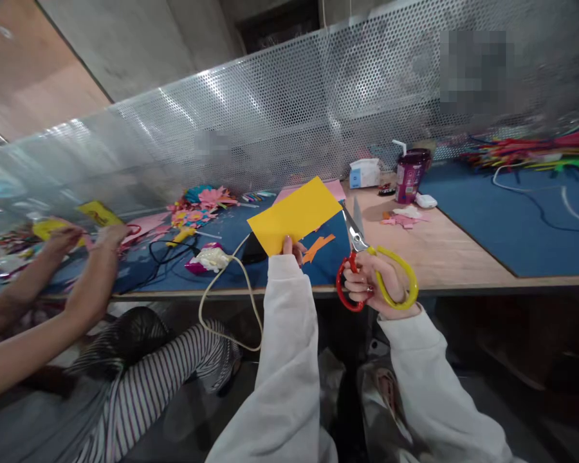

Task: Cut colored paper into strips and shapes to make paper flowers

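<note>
My left hand [293, 248] pinches a yellow sheet of paper [296, 215] by its lower edge, with the thumb on the near face. The sheet is raised over the table and tilted up to the right. In my right hand [379, 283] is a pair of scissors [357, 239] with one red and one yellow handle loop. Their blades are parted and point up, close to the paper's right corner; whether they touch it I cannot tell. Orange paper scraps [318, 247] show just below the sheet.
A co-worker's hands [109, 236] hold yellow paper at the left. A glue gun [182, 236], paper flowers [215, 197] and a pale cable [202, 308] lie left of me. A purple cup [409, 177], tissue pack [365, 173] and white case [426, 200] stand right. Behind rises a perforated metal panel [289, 109].
</note>
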Demonstrator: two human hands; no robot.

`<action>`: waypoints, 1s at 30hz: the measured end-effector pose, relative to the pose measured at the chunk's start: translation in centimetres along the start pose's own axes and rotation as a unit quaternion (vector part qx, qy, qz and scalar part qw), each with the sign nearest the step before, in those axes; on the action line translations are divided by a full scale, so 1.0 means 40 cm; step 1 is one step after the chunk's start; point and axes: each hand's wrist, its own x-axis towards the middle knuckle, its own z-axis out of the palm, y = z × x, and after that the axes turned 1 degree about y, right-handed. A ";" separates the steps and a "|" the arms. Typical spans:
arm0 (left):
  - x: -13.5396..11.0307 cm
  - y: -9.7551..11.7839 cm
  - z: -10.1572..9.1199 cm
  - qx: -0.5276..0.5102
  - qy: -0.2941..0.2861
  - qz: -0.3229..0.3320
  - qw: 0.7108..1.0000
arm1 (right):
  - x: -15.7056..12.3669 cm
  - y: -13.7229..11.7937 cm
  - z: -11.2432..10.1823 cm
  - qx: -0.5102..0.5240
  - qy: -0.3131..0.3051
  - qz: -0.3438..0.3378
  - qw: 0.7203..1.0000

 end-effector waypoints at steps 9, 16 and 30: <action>-0.028 0.014 0.005 -0.006 0.036 0.025 0.999 | -0.038 0.072 0.031 -0.073 0.056 -0.034 0.995; -0.033 0.016 0.007 -0.068 0.037 0.039 0.996 | -0.028 0.099 0.026 -0.133 0.096 -0.053 0.985; 0.014 0.022 0.004 -0.188 0.084 0.005 0.979 | -0.031 -0.049 0.038 -0.482 0.169 -0.231 0.828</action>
